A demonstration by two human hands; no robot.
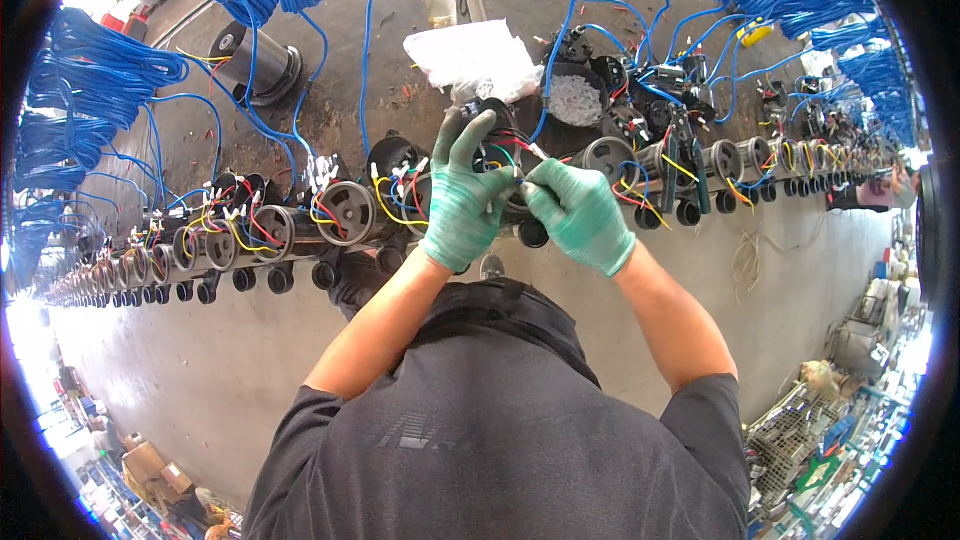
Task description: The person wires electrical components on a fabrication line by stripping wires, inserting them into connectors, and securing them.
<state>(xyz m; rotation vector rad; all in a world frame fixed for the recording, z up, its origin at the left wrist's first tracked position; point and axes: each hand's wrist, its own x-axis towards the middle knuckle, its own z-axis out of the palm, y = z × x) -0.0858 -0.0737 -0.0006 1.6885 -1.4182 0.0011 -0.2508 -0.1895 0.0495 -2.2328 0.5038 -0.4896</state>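
Green-gloved, my left hand (465,202) and my right hand (580,212) meet over the near edge of the bench. Their thumbs and fingers pinch thin electrical wires (516,152) close together. Which wire ends lie between the fingertips is partly hidden. Two fingers of my left hand stretch upward beside a dark motor part (492,110). Red and green wires run out of that part, with a white-tipped blue cable (541,130) alongside. To the left stands a round motor housing (345,213) with red and yellow wires; another housing (607,160) stands right of my right hand.
A long row of wired housings (222,245) lines the bench edge. Beyond my hands lie a white plastic bag (475,60), a black bowl (573,124) of small white pieces and a lidded bottle (440,5). Blue cable coils (115,65) crowd both sides. Dark-handled pliers (682,155) rest at right.
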